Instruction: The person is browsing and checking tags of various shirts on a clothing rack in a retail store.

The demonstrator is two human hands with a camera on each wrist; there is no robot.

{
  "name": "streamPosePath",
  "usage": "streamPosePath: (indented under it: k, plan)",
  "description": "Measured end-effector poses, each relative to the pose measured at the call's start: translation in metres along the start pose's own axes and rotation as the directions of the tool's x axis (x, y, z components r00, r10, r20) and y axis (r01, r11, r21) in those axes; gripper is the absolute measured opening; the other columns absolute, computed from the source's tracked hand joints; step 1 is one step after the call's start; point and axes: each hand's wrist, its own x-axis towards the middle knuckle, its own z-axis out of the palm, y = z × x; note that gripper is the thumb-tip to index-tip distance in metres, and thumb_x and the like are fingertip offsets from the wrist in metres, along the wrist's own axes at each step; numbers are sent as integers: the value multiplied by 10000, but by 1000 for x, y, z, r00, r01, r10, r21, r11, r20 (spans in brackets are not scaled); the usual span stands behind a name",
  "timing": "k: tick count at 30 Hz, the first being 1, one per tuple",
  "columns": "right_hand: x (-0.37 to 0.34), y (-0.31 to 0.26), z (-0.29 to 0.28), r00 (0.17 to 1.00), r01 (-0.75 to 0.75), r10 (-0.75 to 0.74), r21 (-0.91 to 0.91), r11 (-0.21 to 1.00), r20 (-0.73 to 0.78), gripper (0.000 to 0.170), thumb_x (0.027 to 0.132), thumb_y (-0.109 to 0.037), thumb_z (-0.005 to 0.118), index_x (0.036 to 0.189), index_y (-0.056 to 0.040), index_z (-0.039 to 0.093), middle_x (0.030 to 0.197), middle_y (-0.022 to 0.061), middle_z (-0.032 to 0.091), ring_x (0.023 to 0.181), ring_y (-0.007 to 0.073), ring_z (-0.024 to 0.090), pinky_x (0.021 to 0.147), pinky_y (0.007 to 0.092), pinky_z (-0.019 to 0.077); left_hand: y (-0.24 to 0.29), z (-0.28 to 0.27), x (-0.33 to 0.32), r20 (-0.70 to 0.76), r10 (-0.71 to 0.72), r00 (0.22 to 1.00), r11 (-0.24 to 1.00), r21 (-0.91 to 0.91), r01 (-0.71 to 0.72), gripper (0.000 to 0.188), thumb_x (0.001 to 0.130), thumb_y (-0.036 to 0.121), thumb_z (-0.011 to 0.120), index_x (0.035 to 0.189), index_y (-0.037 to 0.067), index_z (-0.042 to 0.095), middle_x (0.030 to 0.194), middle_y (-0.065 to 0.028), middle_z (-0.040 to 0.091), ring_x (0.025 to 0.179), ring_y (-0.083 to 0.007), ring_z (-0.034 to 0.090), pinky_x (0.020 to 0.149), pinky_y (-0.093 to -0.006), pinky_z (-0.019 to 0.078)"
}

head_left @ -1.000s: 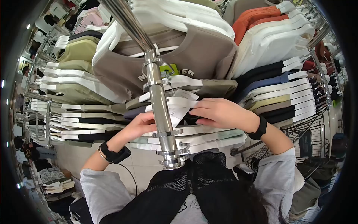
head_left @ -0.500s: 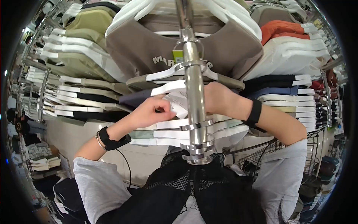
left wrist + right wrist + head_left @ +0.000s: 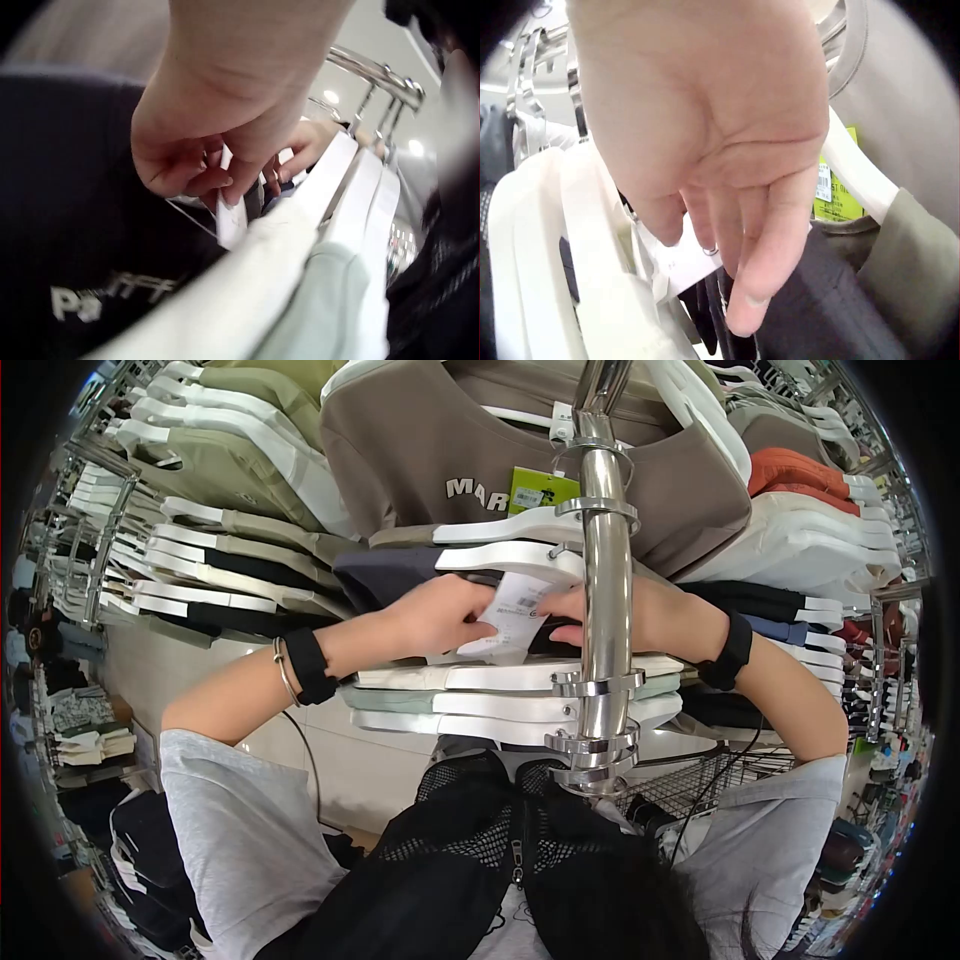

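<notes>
In the head view my left hand [image 3: 440, 618] pinches a white paper tag [image 3: 515, 612] printed with small text and a barcode. The left wrist view has its thumb and fingertips on the edge of this tag [image 3: 231, 217]. My right hand [image 3: 655, 615] is partly behind the chrome rail, its fingertips at the tag's right side, thumb and forefinger apart. Seen from the right wrist, the fingers of the right hand [image 3: 712, 135] reach down loosely bent beside the tag [image 3: 690, 266]. The dark garment [image 3: 385, 575] on a white hanger [image 3: 510, 560] lies just beyond the hands.
The chrome rail [image 3: 606, 560] with hanger rings runs toward me between the arms. White and pale green garments [image 3: 400, 700] hang on the near side. A taupe top [image 3: 400, 440] with a green tag [image 3: 543, 490] hangs beyond. A wire cart [image 3: 690, 780] stands at the lower right.
The view has shifted, so the rail now stands further right. The left hand has moved from beside the tag to pinching it, and the tag's printed face now shows more fully.
</notes>
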Motion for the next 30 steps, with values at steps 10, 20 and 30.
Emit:
streamPosePath:
  k: [10, 20, 30]
  plan:
    - [4, -33, 3, 963, 24, -60, -137, 990, -262, 348, 734, -232, 668, 971, -48, 493, 822, 114, 560, 742, 279, 586, 636, 345, 469, 16, 11, 11, -53, 463, 885, 800, 454, -391, 125, 692, 98, 585, 810, 61, 565, 745, -81, 582, 763, -252, 576, 644, -367, 481]
    - [-8, -16, -13, 994, -104, 107, -368, 924, -13, 83, 796, -109, 558, 806, -30, 532, 693, 143, 558, 705, 341, 558, 622, 418, 437, -10, 28, 16, -224, 366, 903, 918, 246, -311, 297, 864, 243, 539, 1014, -13, 547, 993, -172, 551, 953, -319, 537, 826, -382, 447]
    - [-2, -26, 7, 857, -454, 479, 163, 876, -191, 183, 835, -39, 526, 1007, -54, 463, 718, 172, 601, 609, 350, 582, 572, 350, 467, -18, 30, 10, 25, 15, 1000, 944, 329, -22, 441, 771, 284, 570, 1073, -37, 579, 1180, -166, 495, 1213, -254, 359, 958, -363, 378]
